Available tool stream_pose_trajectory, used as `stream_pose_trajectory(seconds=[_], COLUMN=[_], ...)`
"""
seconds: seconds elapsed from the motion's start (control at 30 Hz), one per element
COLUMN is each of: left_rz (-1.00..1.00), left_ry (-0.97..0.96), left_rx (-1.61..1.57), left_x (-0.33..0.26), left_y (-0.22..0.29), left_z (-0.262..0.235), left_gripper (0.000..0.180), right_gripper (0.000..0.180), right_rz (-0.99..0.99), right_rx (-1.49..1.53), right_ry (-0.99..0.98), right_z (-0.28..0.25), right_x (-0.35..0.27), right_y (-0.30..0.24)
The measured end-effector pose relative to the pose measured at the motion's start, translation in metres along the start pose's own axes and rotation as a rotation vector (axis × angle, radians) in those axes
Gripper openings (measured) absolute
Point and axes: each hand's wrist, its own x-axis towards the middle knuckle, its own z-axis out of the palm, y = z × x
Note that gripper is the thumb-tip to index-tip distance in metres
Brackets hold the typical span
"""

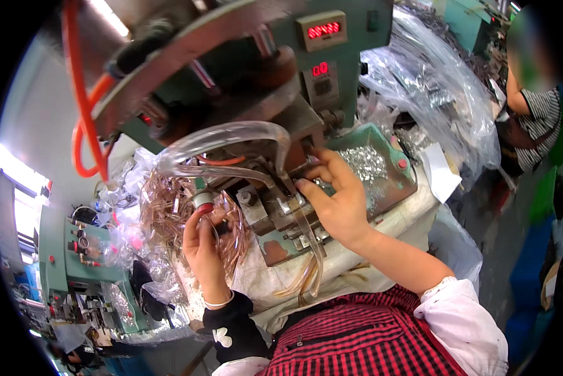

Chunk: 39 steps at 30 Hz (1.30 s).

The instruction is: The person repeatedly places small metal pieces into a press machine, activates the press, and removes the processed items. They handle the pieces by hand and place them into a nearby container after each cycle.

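Note:
My left hand [205,254] is raised at a red push button [203,204] with a metal collar, its fingers stretched up to the button's underside. At the tooling of a green press [349,47], my right hand [339,199] has its thumb and fingers bent around a small spot. What lies between those fingertips is too small and covered to make out. Clear plastic tubing [247,130] arches over the tooling block [259,210]. Another clear tube [310,244] runs from beside my right thumb down toward my apron.
A green tray [391,191] with shiny metal bits stands right of the tooling. Many pinkish clear strips [168,207] are heaped at left. Clear plastic bags [432,81] lie behind. An orange hose [74,81] hangs at upper left. A person in a striped top [538,119] is at far right.

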Motion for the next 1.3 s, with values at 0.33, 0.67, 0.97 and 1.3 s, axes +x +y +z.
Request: stream_pose_trajectory(seconds=[0.33, 0.67, 0.97, 1.3], left_rz=[0.324, 0.701, 1.201, 1.223], left_ry=[0.324, 0.066, -0.440, -0.421], left_rx=[0.226, 0.287, 0.865, 0.805], left_x=[-0.015, -0.008, -0.047, -0.039], left_y=[0.031, 0.073, 0.043, 0.023], left_z=[0.007, 0.080, 0.110, 0.108], left_gripper=[0.021, 0.006, 0.026, 0.025], right_gripper=[0.062, 0.079, 0.041, 0.026], right_rz=[0.178, 0.394, -0.204, -0.071], right_rx=[0.173, 0.342, -0.386, -0.579], right_ry=[-0.144, -0.413, -0.146, 0.184], right_z=[0.006, -0.029, -0.061, -0.141], right_x=[-0.008, -0.015, 0.008, 0.011], right_y=[-0.029, -0.079, -0.006, 0.041])
